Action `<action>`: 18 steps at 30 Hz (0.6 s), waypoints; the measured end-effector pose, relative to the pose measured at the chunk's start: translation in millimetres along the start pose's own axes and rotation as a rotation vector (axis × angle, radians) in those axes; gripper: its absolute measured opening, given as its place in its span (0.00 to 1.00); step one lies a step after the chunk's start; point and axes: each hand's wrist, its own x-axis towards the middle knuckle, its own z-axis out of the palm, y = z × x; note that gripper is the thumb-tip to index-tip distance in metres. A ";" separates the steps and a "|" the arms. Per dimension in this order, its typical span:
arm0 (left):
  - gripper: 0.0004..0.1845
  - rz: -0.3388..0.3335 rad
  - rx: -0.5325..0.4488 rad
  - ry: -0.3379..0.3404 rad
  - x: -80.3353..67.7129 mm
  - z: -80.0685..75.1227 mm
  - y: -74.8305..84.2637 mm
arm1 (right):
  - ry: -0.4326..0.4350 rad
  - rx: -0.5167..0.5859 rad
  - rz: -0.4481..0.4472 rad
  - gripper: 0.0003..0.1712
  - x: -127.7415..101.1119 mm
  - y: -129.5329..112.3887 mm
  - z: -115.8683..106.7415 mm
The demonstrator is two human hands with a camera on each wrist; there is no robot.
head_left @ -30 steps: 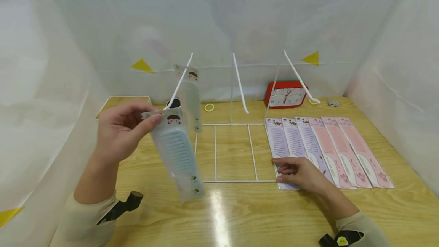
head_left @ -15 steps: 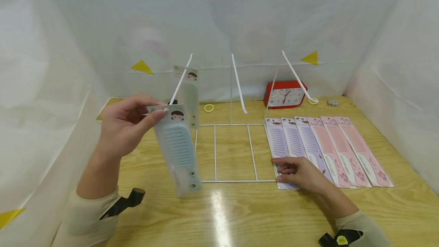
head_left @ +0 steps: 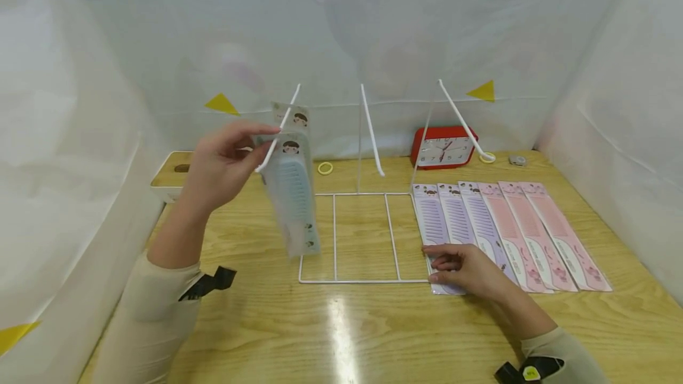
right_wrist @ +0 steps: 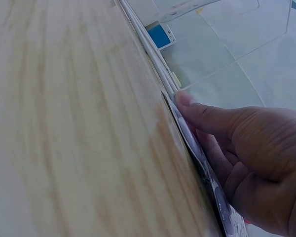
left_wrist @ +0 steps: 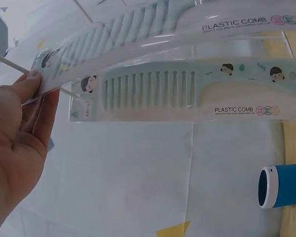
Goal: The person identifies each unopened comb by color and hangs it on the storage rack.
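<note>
My left hand (head_left: 221, 162) pinches the top of a clear pack holding a pale green comb (head_left: 296, 194). Through the top of this pack runs the left hook (head_left: 261, 166) of a white wire rack (head_left: 368, 282), and its tip sticks out in front. A second packed green comb (left_wrist: 246, 94) hangs further back on the same hook. The rack's middle hook (head_left: 372, 129) and right hook (head_left: 461, 111) carry nothing. My right hand (head_left: 469, 268) rests at the rack's front right corner, over the leftmost purple comb pack (head_left: 432, 218), with the thumb touching the wire.
Purple packs and several pink comb packs (head_left: 525, 236) lie in a row right of the rack. Behind stand a red clock (head_left: 445, 147), a yellow ring (head_left: 325, 168) and a small grey object (head_left: 517, 160). A wood-topped white box (head_left: 173, 173) sits at the back left.
My left hand has moved back and up with the comb pack, from the hook's tip to further along the hook. The right hand has stayed in place.
</note>
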 end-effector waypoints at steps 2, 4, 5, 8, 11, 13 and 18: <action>0.14 -0.005 0.002 -0.010 7.0 0.7 -7.7 | 0.001 -0.001 -0.002 0.30 -0.1 0.4 -0.2; 0.14 -0.012 0.000 -0.016 12.8 0.9 -15.2 | 0.000 -0.002 -0.006 0.30 -0.3 0.7 -0.4; 0.14 -0.014 0.001 -0.019 15.3 0.7 -18.3 | 0.001 -0.002 -0.008 0.30 -0.4 0.7 -0.4; 0.13 -0.022 0.022 -0.030 22.3 0.3 -25.3 | 0.000 -0.002 -0.013 0.30 -0.7 0.9 -0.4; 0.13 -0.038 0.043 -0.044 28.5 0.1 -30.2 | 0.000 0.002 -0.012 0.30 -1.0 1.4 -0.2; 0.13 -0.045 0.038 -0.056 31.5 0.2 -32.5 | -0.001 0.004 -0.012 0.30 -1.3 1.8 -0.1; 0.17 -0.117 -0.001 -0.067 27.7 -2.4 -31.6 | -0.013 -0.002 -0.018 0.31 0.7 0.4 -2.1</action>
